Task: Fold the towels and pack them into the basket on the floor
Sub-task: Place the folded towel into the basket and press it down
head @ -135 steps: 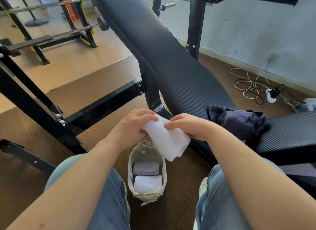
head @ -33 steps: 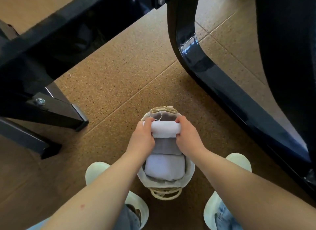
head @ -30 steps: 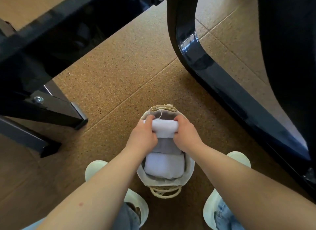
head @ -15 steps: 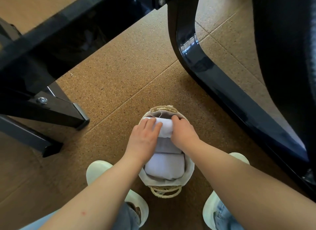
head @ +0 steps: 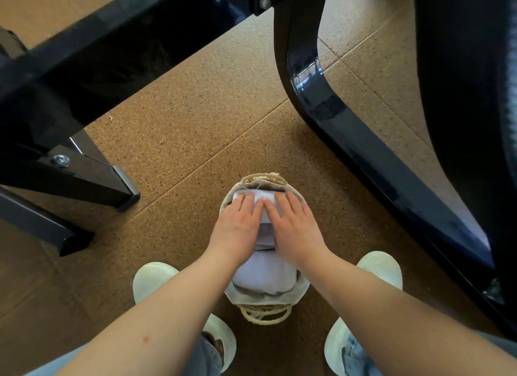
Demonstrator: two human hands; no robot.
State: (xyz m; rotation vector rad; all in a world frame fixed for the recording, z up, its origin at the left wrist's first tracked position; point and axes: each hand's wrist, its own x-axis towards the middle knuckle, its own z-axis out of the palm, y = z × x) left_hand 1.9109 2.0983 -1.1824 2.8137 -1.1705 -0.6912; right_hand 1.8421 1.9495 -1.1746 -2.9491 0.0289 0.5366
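- My left hand [head: 237, 227] and right hand [head: 295, 231] both lie flat, side by side, and grasp nothing. I press with palms and straight fingers [head: 246, 202] on the far towel [head: 261, 194].
- That towel sits folded at the far end of the basket [head: 260, 299], just under the far handle [head: 264, 177]. My hands cover most of it (only a white strip shows past my fingertips).
- To do this well, I judge the push should go straight down and evenly from both hands. That way the fold flattens instead of springing open or sliding toward me.
- I would spread the load toward the two side edges. The middle is already under my index fingers, and the corners are what tend to ride up over the rim.
- Closer to me a middle towel [head: 265, 237] shows between my wrists, and a near towel [head: 265, 275] fills the near end. The three seem to touch in a row, so a hard shove could bunch them.
- The basket looks soft-sided and stands on the brown floor [head: 195, 140] between my left shoe [head: 152, 277] and right shoe [head: 380, 266]. I think it could tip or skid if I lean forward, so gentle pressure suits it.
- The black bench frame [head: 349, 140] stands well apart on the right and is no obstacle.
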